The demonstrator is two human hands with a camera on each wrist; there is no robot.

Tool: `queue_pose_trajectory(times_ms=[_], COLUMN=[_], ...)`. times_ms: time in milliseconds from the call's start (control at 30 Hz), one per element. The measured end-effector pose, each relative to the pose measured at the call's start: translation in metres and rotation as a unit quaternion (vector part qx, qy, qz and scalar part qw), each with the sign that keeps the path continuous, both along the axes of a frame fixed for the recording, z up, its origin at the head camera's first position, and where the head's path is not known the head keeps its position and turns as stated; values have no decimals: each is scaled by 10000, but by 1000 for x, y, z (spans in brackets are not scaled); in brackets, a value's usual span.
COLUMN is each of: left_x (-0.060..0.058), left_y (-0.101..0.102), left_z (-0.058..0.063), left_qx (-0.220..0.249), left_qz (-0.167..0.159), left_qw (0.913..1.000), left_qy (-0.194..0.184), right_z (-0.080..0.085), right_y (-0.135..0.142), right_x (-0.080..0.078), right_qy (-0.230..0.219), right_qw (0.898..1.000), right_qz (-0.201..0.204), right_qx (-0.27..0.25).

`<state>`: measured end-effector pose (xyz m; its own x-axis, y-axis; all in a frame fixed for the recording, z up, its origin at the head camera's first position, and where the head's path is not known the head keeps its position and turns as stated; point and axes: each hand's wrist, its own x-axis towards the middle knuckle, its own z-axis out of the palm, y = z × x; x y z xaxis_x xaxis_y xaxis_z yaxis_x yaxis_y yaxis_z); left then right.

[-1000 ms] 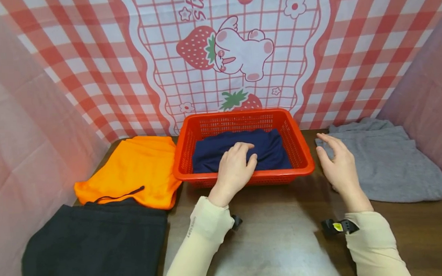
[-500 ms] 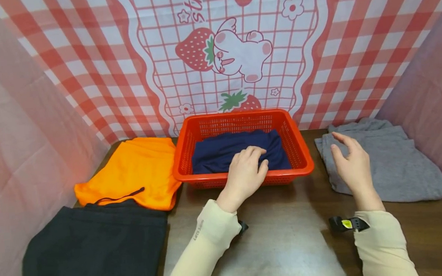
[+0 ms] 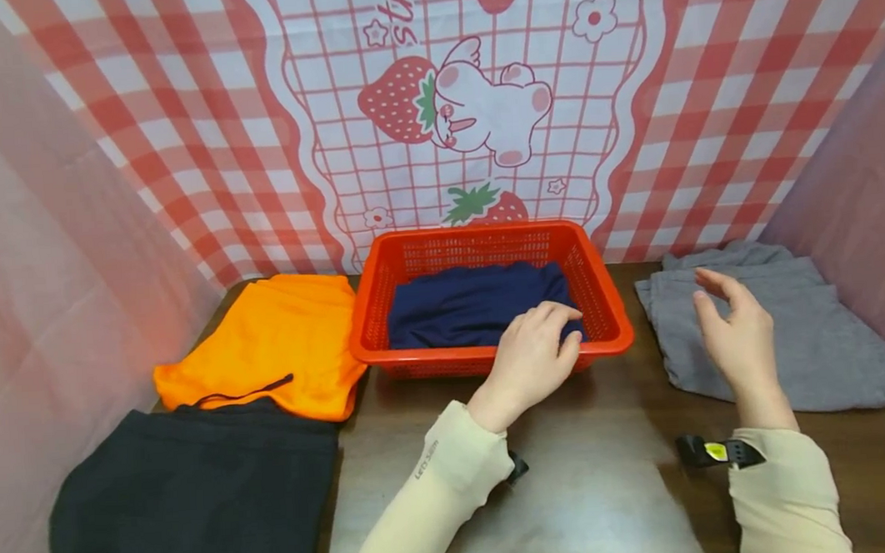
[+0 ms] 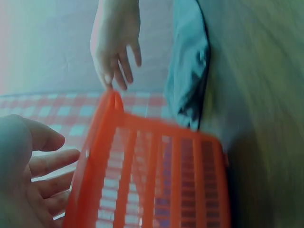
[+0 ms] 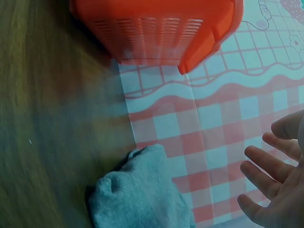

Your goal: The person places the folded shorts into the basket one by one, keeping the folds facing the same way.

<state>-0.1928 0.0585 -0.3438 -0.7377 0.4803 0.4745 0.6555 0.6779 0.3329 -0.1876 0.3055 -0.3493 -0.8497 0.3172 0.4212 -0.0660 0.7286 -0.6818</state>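
Observation:
A red plastic basket (image 3: 492, 353) with slotted walls stands at the back middle of the table, and a folded navy cloth (image 3: 474, 304) lies inside it. Over the basket's front rim, toward its right end, hovers my left hand (image 3: 534, 357), fingers loosely bent and holding nothing. My right hand (image 3: 739, 340) is above the folded grey cloth (image 3: 813, 332) on the right, fingers spread and relaxed. In the right wrist view the grey garment (image 5: 142, 194) lies below and apart from the fingers. The left wrist view puts the left fingers beside the basket rim (image 4: 88, 161).
On the left, an orange garment (image 3: 265, 336) with a dark drawstring lies behind a folded black garment (image 3: 191, 498). A checked strawberry-print cloth (image 3: 493, 98) hangs behind the table, with pink curtains (image 3: 73, 246) at the sides. The brown table (image 3: 574, 487) shows in front.
Both hands have shifted to the right: the left along the basket's front rim, the right from beside the basket to over the grey cloth. The basket and garments have stayed in place.

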Motion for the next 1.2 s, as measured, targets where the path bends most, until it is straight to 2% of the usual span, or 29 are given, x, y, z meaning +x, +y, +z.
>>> queue_pose_trajectory(times_ms=[167,367,467,633,700,900,1067,1200], left_x=[8,14,16,22,25,31,34,36], left_y=[17,30,35,43,46,58,64,70], left_z=[-1,-2,-3,-2,-2,-6,-9,-12], left_qx=[-151,-340,-397,-576,-762,-1424,-1616,-1702], left_qz=[-324,-401,-518,-691,-808,-1095,-1103,-1090], left_qw=[9993,9985,9978,9956,9933,9806,9756,9751], left_qy=[106,125,145,249,332,785,991,918], right_z=[7,14,10,4,2,-7,-9,-10], right_y=[7,18,26,40,44,60,72,81], right_x=[-3,-6,-5,2,6,10,10,9], right_qy=[-28,-214,-351,-453,-476,-657,-838,-895], right_qw=[9997,9982,9974,9964,9958,9941,9928,9926], right_qz=[30,193,112,202,297,175,53,58], right_qx=[223,528,622,684,717,841,854,821])
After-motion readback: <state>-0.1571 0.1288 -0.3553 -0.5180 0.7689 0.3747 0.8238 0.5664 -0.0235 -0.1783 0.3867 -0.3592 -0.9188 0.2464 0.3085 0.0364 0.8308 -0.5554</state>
